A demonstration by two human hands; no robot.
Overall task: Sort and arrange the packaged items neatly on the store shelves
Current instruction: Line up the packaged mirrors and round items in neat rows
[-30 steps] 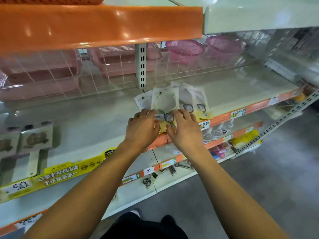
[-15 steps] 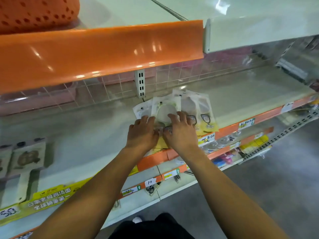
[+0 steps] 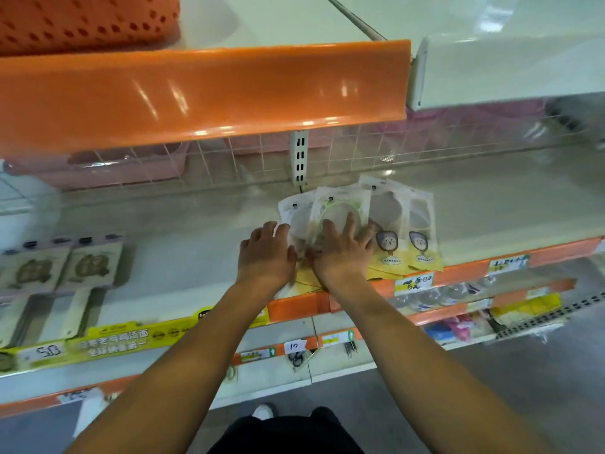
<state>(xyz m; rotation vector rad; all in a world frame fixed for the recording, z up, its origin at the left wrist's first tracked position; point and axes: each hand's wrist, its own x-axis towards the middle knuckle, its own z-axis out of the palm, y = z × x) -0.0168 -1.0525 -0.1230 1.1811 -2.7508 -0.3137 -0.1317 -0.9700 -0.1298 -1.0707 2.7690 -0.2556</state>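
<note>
Several flat white-and-yellow packets (image 3: 389,221) with a round window and a cartoon face lie fanned out on the pale shelf (image 3: 491,204), near its front edge. My right hand (image 3: 340,253) lies flat on the top packet (image 3: 340,204), fingers spread over its green ring. My left hand (image 3: 266,253) rests beside it, fingertips touching the left packet's edge (image 3: 289,208). The lower parts of the middle packets are hidden under my hands.
Boxed items (image 3: 88,263) lie on the same shelf at the far left. An orange shelf lip (image 3: 203,93) overhangs just above, with an orange basket (image 3: 88,21) on top. A wire grid (image 3: 360,149) backs the shelf. Lower shelves carry small goods (image 3: 438,296).
Both hands slid forward over the packets, away from the shelf's front edge. My right hand now covers the top packet's window. The view tilted up, showing more of the upper shelf.
</note>
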